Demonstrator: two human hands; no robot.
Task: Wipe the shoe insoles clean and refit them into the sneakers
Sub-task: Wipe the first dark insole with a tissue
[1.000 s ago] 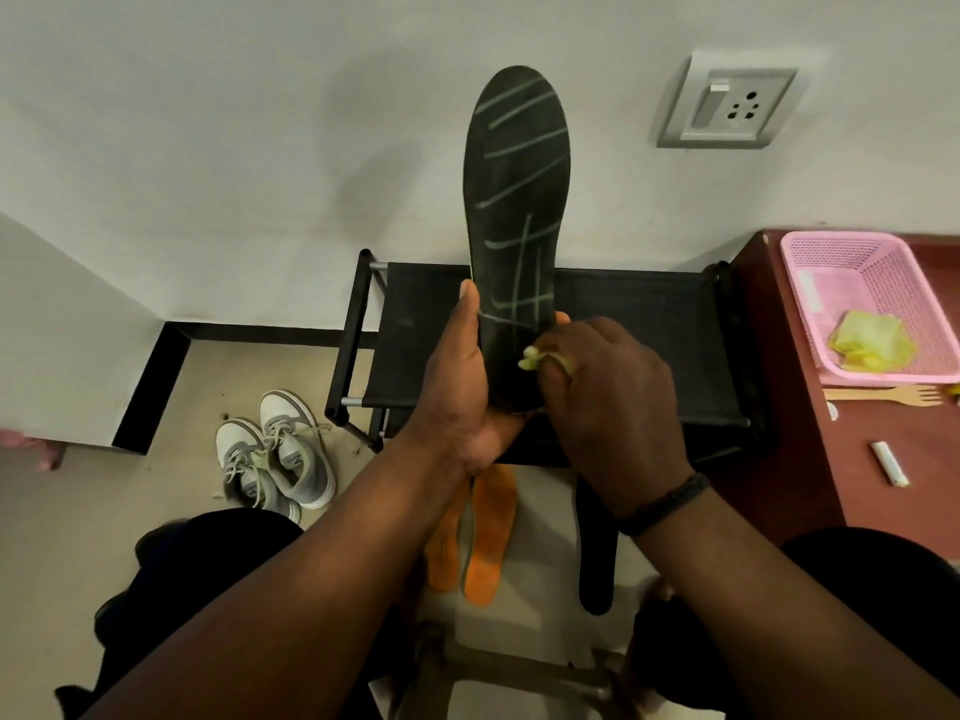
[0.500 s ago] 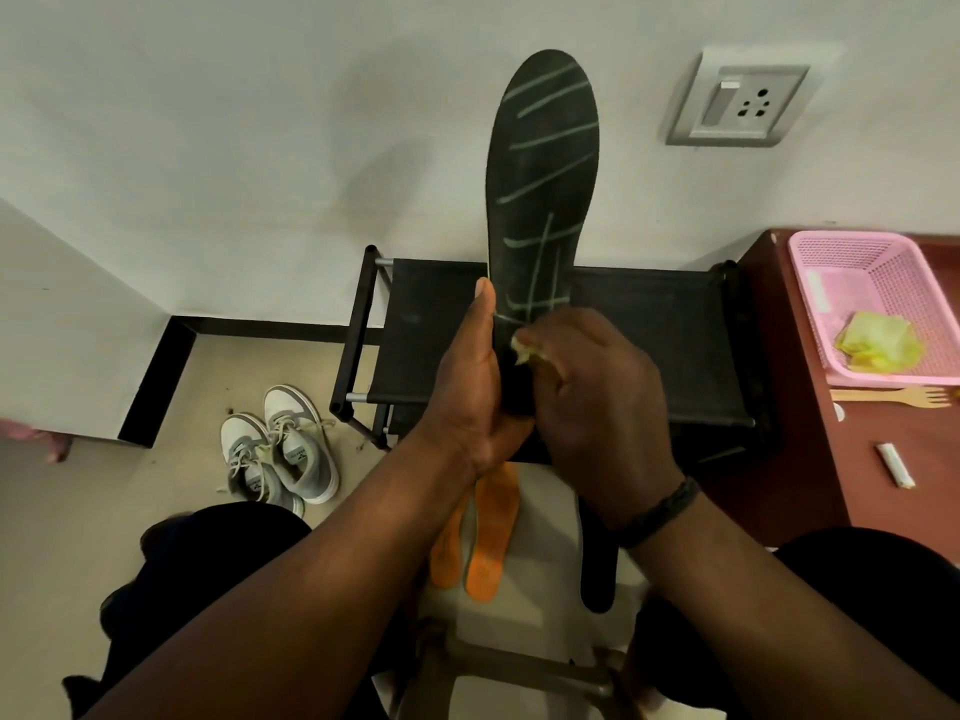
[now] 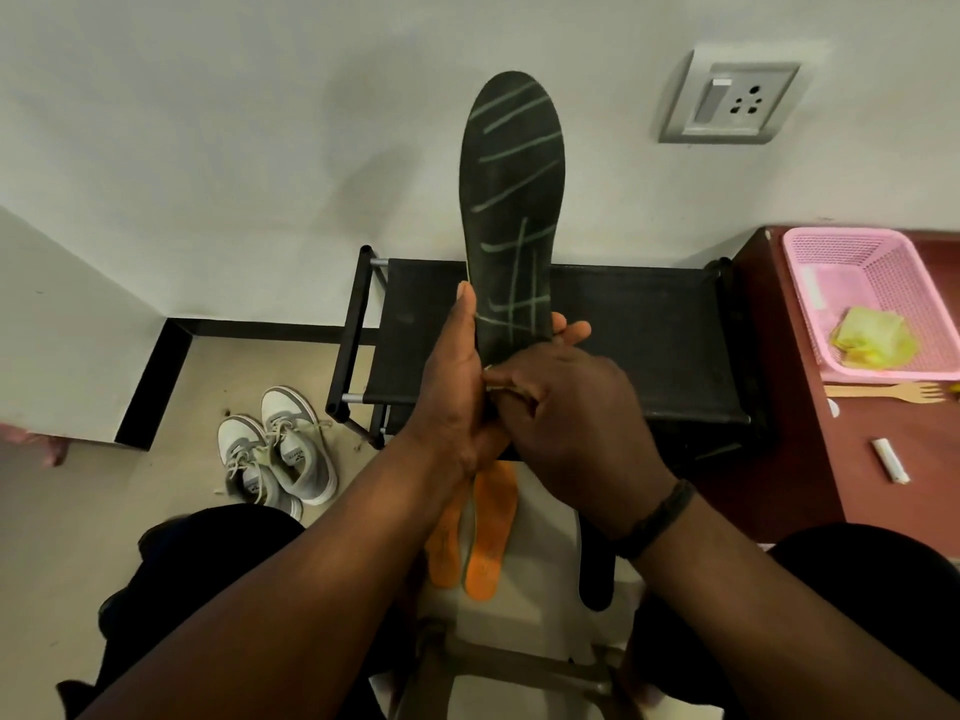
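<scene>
A black rack [image 3: 623, 330] stands against the wall, a red-brown counter [image 3: 872, 485] to its right carrying a pink basket [image 3: 810, 304]. Above the rack, a dark insole [image 3: 511, 200] stands upright; the left hand [image 3: 452, 387] grips its heel end, thumb along the edge. The right hand [image 3: 566, 423] is curled against the insole, seemingly pinching a mostly hidden pale cloth. Grey sneakers [image 3: 280, 459] sit on the floor left; two orange insoles [image 3: 488, 543] lie below the hands.
</scene>
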